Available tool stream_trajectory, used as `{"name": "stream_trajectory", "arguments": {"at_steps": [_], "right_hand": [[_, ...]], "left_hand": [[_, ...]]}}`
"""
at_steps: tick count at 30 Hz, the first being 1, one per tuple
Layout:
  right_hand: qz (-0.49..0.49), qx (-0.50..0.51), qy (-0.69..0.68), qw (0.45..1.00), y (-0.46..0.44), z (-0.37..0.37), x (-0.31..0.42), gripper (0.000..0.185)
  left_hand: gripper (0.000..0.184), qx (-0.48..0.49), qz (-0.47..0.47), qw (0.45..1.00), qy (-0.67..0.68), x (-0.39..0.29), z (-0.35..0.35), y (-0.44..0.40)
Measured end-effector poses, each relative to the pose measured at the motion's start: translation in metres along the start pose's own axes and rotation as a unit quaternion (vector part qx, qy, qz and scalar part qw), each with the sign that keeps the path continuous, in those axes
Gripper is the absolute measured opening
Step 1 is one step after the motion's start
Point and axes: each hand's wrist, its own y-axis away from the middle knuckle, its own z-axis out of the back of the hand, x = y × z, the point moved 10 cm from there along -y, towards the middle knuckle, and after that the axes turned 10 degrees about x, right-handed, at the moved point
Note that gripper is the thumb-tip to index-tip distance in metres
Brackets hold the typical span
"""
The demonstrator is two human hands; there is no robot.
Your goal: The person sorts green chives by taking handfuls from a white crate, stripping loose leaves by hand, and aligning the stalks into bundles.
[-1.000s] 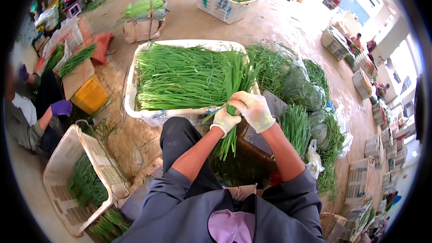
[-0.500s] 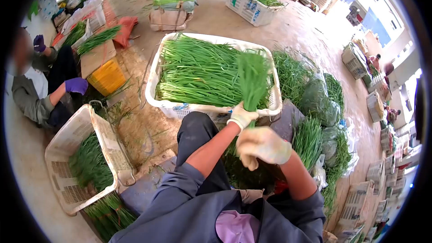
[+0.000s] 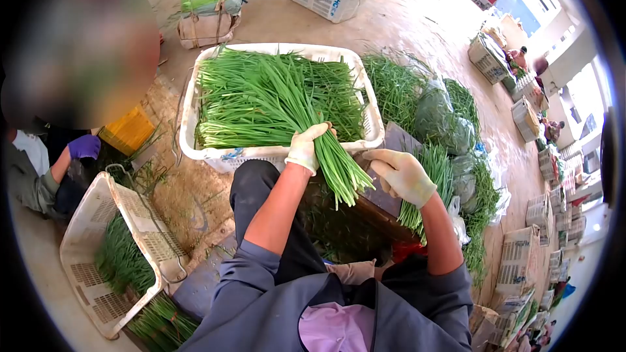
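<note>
My left hand (image 3: 310, 148), in a pale glove, is wrapped round a bunch of green chives (image 3: 339, 168). The pale cut ends point toward me and to the right, while the leaves spread over the chives lying in a white plastic crate (image 3: 261, 151). Just right of the cut ends is my right hand (image 3: 405, 177), also gloved. It holds nothing; its forefinger is stretched toward the bunch and the other fingers are slightly bent. A dark hollow with leaf scraps lies below the bunch, between my knees.
A tilted white crate (image 3: 140, 231) with chives stands at left, near a person's purple-gloved hand (image 3: 85, 147). Loose chives (image 3: 427, 186) and stuffed plastic bags (image 3: 438, 114) lie at right. Behind are a strapped bundle (image 3: 210, 16) and another filled crate (image 3: 326, 5).
The bunch has gone from upright to slanting across the crate, cut ends to the right. My right hand has moved from a blurred spot beside the bunch out to the right. The view has shifted.
</note>
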Motion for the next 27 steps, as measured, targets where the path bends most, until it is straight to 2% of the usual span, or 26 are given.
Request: {"name": "stream_trajectory", "arguments": {"at_steps": [1,2,4,5,6,7,9,10,11,12,13,14,15,16,17,19,20,21,22,23,25,27], "right_hand": [[0.0,0.003,-0.003,1.0,-0.006,-0.003,-0.009,0.028],[0.058,0.03,0.067,0.996,-0.013,-0.014,-0.002,0.028],[0.113,0.019,0.077,0.99,-0.015,-0.013,0.003,0.024],[0.085,-0.014,-0.006,0.996,-0.008,0.002,0.008,0.023],[0.103,-0.071,-0.071,0.99,0.001,0.017,0.017,0.022],[0.08,-0.084,-0.102,0.988,-0.004,0.018,0.032,0.021],[0.089,-0.08,-0.11,0.987,0.012,0.025,0.022,0.018],[0.099,-0.051,-0.11,0.988,0.017,0.018,0.01,0.017],[0.038,0.002,-0.079,0.996,0.012,-0.004,-0.011,0.017],[0.069,0.081,-0.03,0.994,0.012,-0.025,-0.021,0.017],[0.026,0.159,-0.002,0.987,0.02,-0.053,-0.015,0.017],[0.012,0.209,0.015,0.978,0.019,-0.073,-0.041,0.018],[0.0,0.264,0.036,0.964,0.027,-0.095,-0.051,0.029],[0.015,0.321,-0.01,0.947,0.031,-0.118,-0.074,0.046],[-0.019,0.317,0.053,0.947,0.034,-0.123,-0.09,0.054],[0.105,0.243,0.16,0.951,0.023,-0.1,-0.089,0.05],[0.176,0.183,0.222,0.941,0.017,-0.085,-0.093,0.049],[0.155,0.106,0.216,0.958,0.015,-0.056,-0.099,0.046],[0.132,0.03,0.204,0.97,0.015,-0.026,-0.106,0.045],[-0.01,-0.053,0.09,0.995,0.011,-0.005,-0.1,0.042],[0.105,-0.167,-0.002,0.98,0.016,0.006,-0.057,0.058],[0.121,-0.194,0.121,0.966,0.001,-0.01,-0.039,0.084]], "left_hand": [[0.017,-0.003,0.0,1.0,-0.002,0.001,0.002,0.002],[0.02,-0.006,0.0,1.0,-0.018,0.002,0.002,0.004],[0.026,-0.014,-0.012,0.996,-0.082,-0.004,0.002,0.004],[0.031,-0.019,-0.004,0.997,-0.078,-0.001,0.005,0.003],[0.034,-0.021,0.006,0.997,-0.071,0.0,0.001,0.006],[0.034,-0.045,-0.021,0.994,-0.094,-0.02,0.016,0.013],[0.032,-0.038,-0.012,0.996,-0.08,-0.006,0.001,0.01],[0.03,-0.048,-0.048,0.994,-0.09,-0.015,0.005,0.011],[0.029,-0.055,-0.084,0.99,-0.094,-0.016,0.009,0.008],[0.03,-0.067,-0.11,0.988,-0.088,-0.02,0.009,0.007],[0.031,-0.073,-0.131,0.986,-0.079,-0.023,0.009,0.008],[0.032,-0.061,-0.137,0.986,-0.069,-0.025,0.007,0.008],[0.034,-0.048,-0.135,0.988,-0.058,-0.024,0.005,0.007],[0.037,-0.038,-0.121,0.99,-0.065,-0.023,0.006,0.006],[0.036,-0.047,-0.13,0.986,-0.091,-0.024,0.013,0.002],[0.036,-0.067,-0.136,0.986,-0.073,-0.025,0.015,0.008],[0.034,-0.055,-0.09,0.989,-0.106,-0.021,0.013,0.007],[0.027,-0.058,-0.054,0.991,-0.109,-0.016,0.008,0.012],[0.023,-0.051,-0.057,0.991,-0.109,-0.014,0.006,0.015],[0.019,-0.048,-0.067,0.99,-0.11,-0.016,0.005,0.012],[0.018,-0.042,-0.062,0.989,-0.124,-0.006,0.006,0.006],[0.017,-0.061,-0.039,0.989,-0.131,0.003,0.0,0.013]]}}
